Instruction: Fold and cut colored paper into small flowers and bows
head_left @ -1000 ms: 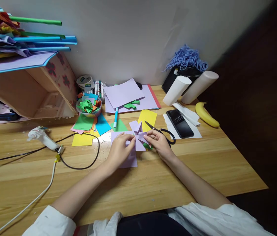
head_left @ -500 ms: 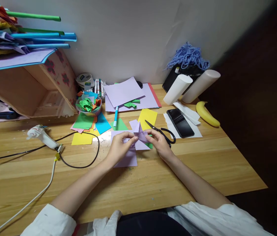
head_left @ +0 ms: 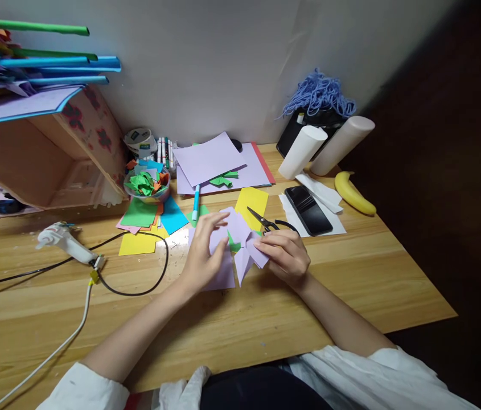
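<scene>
Out on the far left, rolled blue and green paper tubes (head_left: 65, 61) jut across the top of an open pink box (head_left: 90, 136), its side marked with dark flowers. Down in front lies a white glue gun (head_left: 67, 242), a black cable (head_left: 165, 262) looping away beside it. Next along, a small bowl (head_left: 148, 198) brims with green and orange scraps, a tape roll (head_left: 140, 141) and a row of markers (head_left: 164, 149) just behind, coloured paper squares (head_left: 140, 213) fanned out in front.

Here comes the left hand (head_left: 206, 250): fingers curved, thumb apart, gripping nothing, poised over a flat purple sheet (head_left: 223, 273). Behind it, a blue-capped marker (head_left: 196, 204) leans towards the stacked lilac sheets (head_left: 212, 159). And centre stage, the folded purple paper (head_left: 243, 259), points flaring, sits between the two hands near the sheet's right edge, a bit of green showing beside it. The right hand (head_left: 285, 255) has it, pinching its right side between thumb and fingers!

Just behind that hand lie open black scissors (head_left: 266, 221), blades reaching over a yellow square (head_left: 252, 202). Further right, a black phone (head_left: 308, 210) rests on white paper, two pale rolls (head_left: 303, 152) lean behind, blue yarn (head_left: 319, 94) heaps at the wall, and a banana (head_left: 353, 193) rounds off the line-up.
</scene>
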Motion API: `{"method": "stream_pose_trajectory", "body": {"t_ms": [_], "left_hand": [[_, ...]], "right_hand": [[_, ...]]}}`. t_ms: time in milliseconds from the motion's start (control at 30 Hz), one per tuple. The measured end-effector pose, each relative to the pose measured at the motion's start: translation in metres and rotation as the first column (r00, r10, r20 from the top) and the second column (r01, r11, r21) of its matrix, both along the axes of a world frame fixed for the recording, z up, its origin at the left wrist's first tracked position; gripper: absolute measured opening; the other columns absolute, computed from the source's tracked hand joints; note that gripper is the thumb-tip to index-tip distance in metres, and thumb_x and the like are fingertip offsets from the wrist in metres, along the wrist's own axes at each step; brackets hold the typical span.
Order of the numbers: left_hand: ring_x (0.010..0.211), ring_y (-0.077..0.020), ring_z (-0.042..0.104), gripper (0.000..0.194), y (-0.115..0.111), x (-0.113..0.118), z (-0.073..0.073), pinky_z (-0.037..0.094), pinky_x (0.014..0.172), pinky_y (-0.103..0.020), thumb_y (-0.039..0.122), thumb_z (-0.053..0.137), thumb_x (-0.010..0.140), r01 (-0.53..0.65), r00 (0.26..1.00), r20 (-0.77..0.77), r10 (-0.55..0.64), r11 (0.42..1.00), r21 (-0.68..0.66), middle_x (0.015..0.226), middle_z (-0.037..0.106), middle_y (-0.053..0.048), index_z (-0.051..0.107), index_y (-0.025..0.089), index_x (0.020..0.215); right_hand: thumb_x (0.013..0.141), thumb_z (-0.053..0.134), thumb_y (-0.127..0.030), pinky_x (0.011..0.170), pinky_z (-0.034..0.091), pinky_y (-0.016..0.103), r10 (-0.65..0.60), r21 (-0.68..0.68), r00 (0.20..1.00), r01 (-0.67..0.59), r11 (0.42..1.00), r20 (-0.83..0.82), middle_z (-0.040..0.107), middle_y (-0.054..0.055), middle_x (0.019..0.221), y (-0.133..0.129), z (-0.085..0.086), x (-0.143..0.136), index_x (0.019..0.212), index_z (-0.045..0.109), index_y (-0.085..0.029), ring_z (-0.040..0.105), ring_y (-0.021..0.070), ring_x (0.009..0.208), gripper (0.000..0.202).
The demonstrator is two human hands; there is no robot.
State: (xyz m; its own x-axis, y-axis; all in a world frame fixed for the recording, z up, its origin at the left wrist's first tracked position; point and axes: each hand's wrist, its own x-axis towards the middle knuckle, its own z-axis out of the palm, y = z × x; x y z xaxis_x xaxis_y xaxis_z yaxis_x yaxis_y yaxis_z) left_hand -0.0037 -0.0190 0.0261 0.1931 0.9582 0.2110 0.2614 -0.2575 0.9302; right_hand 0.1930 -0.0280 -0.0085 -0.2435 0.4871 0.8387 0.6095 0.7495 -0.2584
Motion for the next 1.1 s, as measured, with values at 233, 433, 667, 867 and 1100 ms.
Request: {"method": "stream_pose_trajectory", "body": {"t_ms": [233, 433, 667, 867, 1100], "left_hand": [[0.063, -0.0112, 0.049, 0.037, 0.002, 0.001, 0.006, 0.038, 0.062, -0.024, 0.049, 0.056, 0.074, 0.284, 0.954, 0.256, -0.157, 0.752, -0.595, 0.064, 0.056, -0.001, 0.061, 0.013, 0.068], [0.057, -0.0089, 0.042, 0.033, 0.007, -0.005, 0.0, 0.031, 0.056, -0.022, 0.045, 0.063, 0.068, 0.242, 0.968, 0.19, -0.161, 0.791, -0.562, 0.057, 0.05, 0.002, 0.057, 0.013, 0.059], [0.06, -0.0111, 0.05, 0.037, 0.012, -0.008, 0.002, 0.039, 0.061, -0.024, 0.048, 0.056, 0.073, 0.248, 0.963, 0.238, -0.124, 0.75, -0.614, 0.06, 0.057, -0.001, 0.06, 0.013, 0.059], [0.075, -0.0163, 0.059, 0.031, 0.018, -0.018, 0.015, 0.044, 0.071, -0.028, 0.045, 0.061, 0.071, 0.036, 0.999, 0.001, -0.039, 0.929, -0.368, 0.081, 0.067, -0.006, 0.066, 0.015, 0.08], [0.082, -0.0164, 0.058, 0.028, 0.015, -0.014, 0.011, 0.042, 0.077, -0.028, 0.041, 0.055, 0.078, 0.316, 0.949, 0.14, -0.284, 0.831, -0.458, 0.084, 0.066, -0.005, 0.066, 0.015, 0.082]], "right_hand": [[0.079, 0.054, -0.011, 0.071, 0.051, 0.029, 0.009, 0.05, 0.994, -0.014, 0.999, 0.107, 0.069, 0.0, 0.08, 0.001, 0.001, -0.002, 0.102, 0.062, -0.029, 0.061, 0.0156, 0.081, 0.03], [0.08, 0.056, -0.012, 0.08, 0.05, 0.029, 0.105, 0.008, 0.979, -0.108, 0.994, 0.173, 0.07, 0.001, 0.091, 0.003, -0.006, -0.006, 0.106, 0.061, -0.027, 0.059, 0.0148, 0.091, 0.03], [0.08, 0.055, -0.01, 0.078, 0.052, 0.028, 0.142, -0.029, 0.984, -0.14, 0.99, 0.108, 0.07, 0.0, 0.09, 0.001, -0.004, -0.005, 0.103, 0.061, -0.028, 0.061, 0.0142, 0.088, 0.03], [0.073, 0.064, -0.014, 0.067, 0.053, 0.031, 0.008, -0.356, 0.886, -0.194, 0.914, -0.463, 0.068, 0.002, 0.078, 0.005, -0.006, -0.013, 0.083, 0.062, -0.024, 0.063, 0.0167, 0.074, 0.015], [0.066, 0.072, -0.026, 0.071, 0.053, 0.03, -0.185, -0.652, 0.653, -0.603, 0.459, -0.734, 0.068, 0.0, 0.077, 0.01, -0.014, -0.022, 0.077, 0.06, -0.02, 0.064, 0.0154, 0.073, 0.017]]}}
